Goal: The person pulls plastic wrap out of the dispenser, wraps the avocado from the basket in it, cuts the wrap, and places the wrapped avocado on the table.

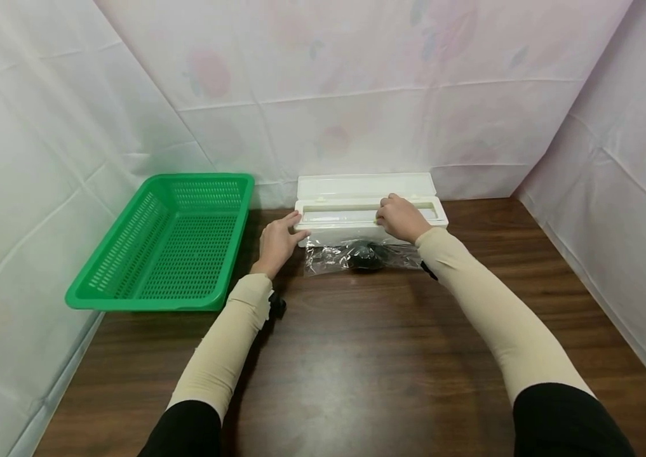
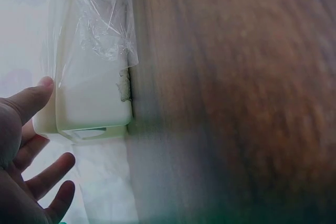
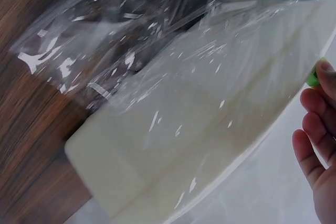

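Observation:
A long white cling film dispenser [image 1: 328,236] lies at the back of the table, its lid [image 1: 365,185] raised. My left hand [image 1: 277,242] holds its left end, thumb along the upper front edge and index finger behind; the other fingers spread loosely in the left wrist view. With thumb and fingertips my right hand [image 1: 401,219] pinches a small green slider [image 3: 313,78] at the dispenser's edge. Clear plastic film [image 1: 328,259] hangs over the front onto the table. A dark green, rounded thing [image 1: 365,255] shows through the film; its kind is unclear.
A green plastic basket [image 1: 239,238] with slatted sides stands to the left of the dispenser. White patterned cloth [image 1: 334,114] hangs behind and along both sides of the brown wooden table [image 1: 345,368].

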The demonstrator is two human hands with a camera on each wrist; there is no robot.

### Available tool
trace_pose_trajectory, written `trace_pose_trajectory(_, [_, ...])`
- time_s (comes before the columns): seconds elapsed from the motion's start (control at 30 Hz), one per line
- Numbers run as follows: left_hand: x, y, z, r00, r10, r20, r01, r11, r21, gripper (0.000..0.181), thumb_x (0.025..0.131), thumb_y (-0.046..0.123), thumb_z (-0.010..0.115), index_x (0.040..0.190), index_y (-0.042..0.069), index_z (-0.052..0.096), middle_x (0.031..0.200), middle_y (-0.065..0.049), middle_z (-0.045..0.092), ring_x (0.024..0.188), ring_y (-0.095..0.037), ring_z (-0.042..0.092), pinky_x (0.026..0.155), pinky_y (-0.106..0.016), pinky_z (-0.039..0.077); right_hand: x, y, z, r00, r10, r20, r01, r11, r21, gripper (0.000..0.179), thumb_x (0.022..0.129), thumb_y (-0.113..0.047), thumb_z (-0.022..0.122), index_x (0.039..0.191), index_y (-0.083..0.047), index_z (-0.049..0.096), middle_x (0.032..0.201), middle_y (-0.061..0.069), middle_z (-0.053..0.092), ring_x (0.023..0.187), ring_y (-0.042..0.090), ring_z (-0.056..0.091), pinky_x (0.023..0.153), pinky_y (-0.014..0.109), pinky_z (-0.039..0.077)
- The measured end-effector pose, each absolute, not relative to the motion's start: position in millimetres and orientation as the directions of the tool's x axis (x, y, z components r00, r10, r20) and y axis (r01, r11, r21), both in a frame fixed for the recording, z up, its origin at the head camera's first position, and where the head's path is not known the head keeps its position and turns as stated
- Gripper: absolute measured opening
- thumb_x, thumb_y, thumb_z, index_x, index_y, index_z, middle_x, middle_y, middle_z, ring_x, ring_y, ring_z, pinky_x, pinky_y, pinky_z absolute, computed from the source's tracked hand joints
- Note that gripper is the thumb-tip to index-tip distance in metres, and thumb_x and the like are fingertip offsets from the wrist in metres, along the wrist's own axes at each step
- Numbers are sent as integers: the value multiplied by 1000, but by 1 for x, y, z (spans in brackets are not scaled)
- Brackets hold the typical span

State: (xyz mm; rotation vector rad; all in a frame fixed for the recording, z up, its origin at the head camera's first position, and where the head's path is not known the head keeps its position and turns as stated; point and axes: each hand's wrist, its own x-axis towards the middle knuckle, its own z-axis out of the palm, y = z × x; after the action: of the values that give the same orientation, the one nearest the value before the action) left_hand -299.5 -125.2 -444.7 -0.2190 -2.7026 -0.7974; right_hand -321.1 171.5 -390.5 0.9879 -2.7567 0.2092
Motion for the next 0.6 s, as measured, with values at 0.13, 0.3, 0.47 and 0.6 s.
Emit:
trace_pose_trajectory(0.13, [-300, -127, -444, -933, 53, 357, 240, 829, 505, 53, 83, 36, 76, 130, 16, 64, 136, 1, 60, 52, -23, 50, 58, -32, 41, -322, 187, -392, -767, -595, 239, -623, 780, -55, 16, 93, -9, 62, 93, -2, 76, 87, 12, 65, 82, 29, 53, 76, 41, 48])
trace_pose_trajectory(0.3, [-299, -131, -444, -931, 54, 362, 242, 833, 497, 53, 83, 36, 76, 130, 16, 64, 136, 1, 60, 48, -20, 45, 55, -30, 35, -319, 214, -393, -799, -553, 236, -579, 814, -53, 13, 91, -8, 65, 95, -2, 76, 89, 14, 65, 83, 30, 53, 77, 43, 47])
trace_pose_trajectory(0.47, [-301, -132, -444, -932, 59, 356, 243, 832, 498, 53, 83, 35, 76, 130, 16, 64, 137, 1, 60, 53, -22, 47, 58, -30, 37, -319, 229, -394, -799, -552, 240, -577, 816, -44, 14, 92, -9, 65, 97, -2, 76, 90, 14, 65, 85, 31, 53, 79, 43, 46])
trace_pose_trajectory(0.6, [-302, -130, -443, -927, 69, 368, 259, 828, 498, 53, 82, 36, 77, 130, 16, 64, 136, 1, 60, 51, -21, 47, 57, -30, 38, -319, 232, -393, -784, -566, 254, -591, 806, -28, 13, 91, -9, 65, 95, -3, 76, 89, 14, 64, 84, 31, 53, 79, 43, 46])
